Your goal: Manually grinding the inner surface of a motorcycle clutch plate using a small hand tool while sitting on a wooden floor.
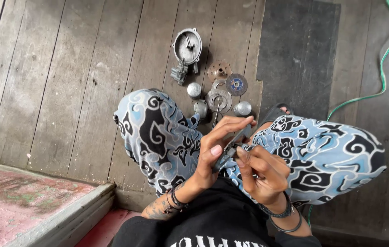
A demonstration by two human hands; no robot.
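Both hands meet just above the lap: the left hand (215,153) and right hand (260,171) each pinch a small dark metal part (232,147) between fingertips. Beyond the knees, on the plank floor (66,82), lie a round metal housing (187,45), a grinding disc (236,84) and a small silver cap (194,89).

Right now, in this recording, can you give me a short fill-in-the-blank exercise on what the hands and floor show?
1. Both hands, left hand and right hand, hold one small ____ part between them.
2. The loose metal parts lie on a floor of wooden ____.
3. The round grinding disc has a ____ centre.
4. A ____ cable runs along the floor.

Missing: metal; planks; blue; green
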